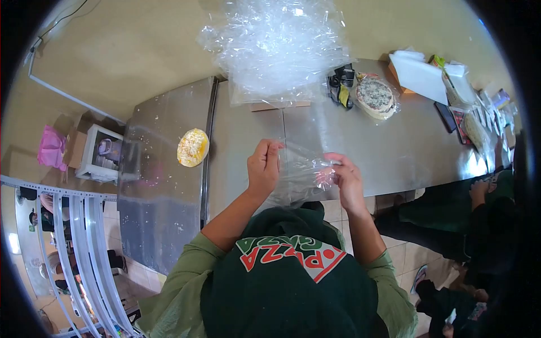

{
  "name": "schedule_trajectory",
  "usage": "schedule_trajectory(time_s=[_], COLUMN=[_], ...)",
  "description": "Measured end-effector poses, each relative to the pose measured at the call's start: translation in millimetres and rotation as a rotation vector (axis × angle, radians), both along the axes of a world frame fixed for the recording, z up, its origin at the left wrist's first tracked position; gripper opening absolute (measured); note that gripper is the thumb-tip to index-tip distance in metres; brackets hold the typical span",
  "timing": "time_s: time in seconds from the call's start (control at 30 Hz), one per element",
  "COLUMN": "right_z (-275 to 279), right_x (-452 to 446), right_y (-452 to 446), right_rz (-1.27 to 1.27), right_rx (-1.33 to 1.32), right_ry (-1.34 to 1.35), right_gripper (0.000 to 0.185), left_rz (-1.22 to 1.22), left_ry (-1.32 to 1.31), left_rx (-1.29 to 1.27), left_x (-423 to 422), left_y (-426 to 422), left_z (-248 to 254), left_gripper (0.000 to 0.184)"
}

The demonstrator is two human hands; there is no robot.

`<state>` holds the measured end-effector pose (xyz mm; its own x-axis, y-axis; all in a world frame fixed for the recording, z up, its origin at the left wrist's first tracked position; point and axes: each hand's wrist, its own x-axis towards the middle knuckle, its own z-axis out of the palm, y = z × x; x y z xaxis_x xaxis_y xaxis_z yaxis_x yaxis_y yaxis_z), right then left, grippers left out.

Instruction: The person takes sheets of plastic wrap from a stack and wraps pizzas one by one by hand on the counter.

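Note:
A clear plastic bag (pixel 301 172) stretches between my two hands over the table's front edge. My left hand (pixel 265 162) is closed, pinching the bag's left side. On the other side, my right hand (pixel 345 177) has its fingers curled on the film, partly seen through it. A big stack of clear plastic bags (pixel 282 50) stands at the back of the table, beyond my hands. To the left lies a small unwrapped pizza (pixel 193 147) with a yellow and white topping. A bagged pizza (pixel 376 97) rests at the back right.
Crumbs dot the steel table (pixel 163 208) on the left. Black and yellow items (pixel 341 87) sit beside the stack. White sheets (pixel 418 76), a phone (pixel 445 117) and several packets crowd the right end. A white metal rack (pixel 87 253) stands lower left; other people are at right.

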<state>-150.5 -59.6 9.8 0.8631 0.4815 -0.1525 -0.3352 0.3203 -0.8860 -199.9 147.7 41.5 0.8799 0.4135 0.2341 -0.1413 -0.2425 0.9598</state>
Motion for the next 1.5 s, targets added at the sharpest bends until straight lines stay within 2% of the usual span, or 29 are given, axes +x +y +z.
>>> schedule_trajectory(time_s=[0.07,0.17,0.2,0.3,0.33,0.43,0.53,0.57,0.63,0.7,0.77,0.83,0.9,0.97,1.03,1.13,1.23,1.33,1.43,1.5], right_z=[-3,30,47,49,33,2,-6,-6,29,44,49,44,41,35,28,37,38,30,-2,-13], right_x=[10,21,14,22,24,21,24,25,15,9,11,15,11,5,-3,-15,-16,-12,3,8], right_y=[-2,21,38,62,68,60,53,60,93,130,152,167,175,183,193,205,203,186,150,134], right_rz=[-0.151,-0.071,-0.057,0.268,0.267,0.368,0.23,0.165,0.025,0.123,0.321,0.618,0.448,0.307,0.196,0.215,0.122,0.007,-0.102,-0.085], right_rx=[-0.002,-0.27,-0.263,-0.414,-0.429,-0.471,-0.713,-0.614,-0.417,-0.294,-0.244,-0.255,-0.267,-0.217,-0.106,0.128,0.103,-0.113,-0.606,-0.567], right_ry=[-0.093,-0.523,-0.564,-0.347,-0.362,-0.45,-0.541,-0.576,-0.63,-0.701,-0.573,-0.237,-0.123,-0.109,-0.191,0.068,0.112,-0.063,-0.682,-0.586], right_gripper=[0.046,0.05,0.048,0.041,0.027,0.022,0.023,0.023,0.022,0.021,0.021,0.02,0.014,0.009,0.006,0.009,0.015,0.018,0.022,0.016], left_rz=[0.031,0.033,0.013,0.012,0.027,0.186,0.317,0.267,0.15,0.077,0.043,0.061,0.401,0.47,0.253,0.01,-0.132,-0.137,-0.234,-0.374], left_ry=[-0.041,-0.107,-0.153,-0.234,-0.248,-0.326,-0.194,-0.125,0.013,0.062,0.106,0.151,-0.192,-0.199,0.124,0.232,0.248,0.308,0.327,0.194], left_rx=[0.197,0.472,0.541,0.756,0.83,0.847,0.631,0.65,0.684,0.676,0.711,0.791,1.107,1.014,0.523,0.111,-0.355,-0.982,-1.182,-1.338], left_x=[-3,-7,-8,-10,-13,-18,-27,-29,-34,-33,-31,-29,-17,-22,-46,-43,-35,-35,-40,-36], left_y=[8,13,14,26,35,77,113,118,124,122,126,135,158,167,154,128,137,146,148,141], left_z=[2,15,16,23,26,24,49,47,40,40,42,46,50,47,33,26,8,7,20,6], left_gripper=[0.018,0.014,0.012,0.01,0.009,0.009,0.009,0.011,0.013,0.014,0.016,0.02,0.023,0.026,0.03,0.027,0.02,0.017,0.018,0.021])
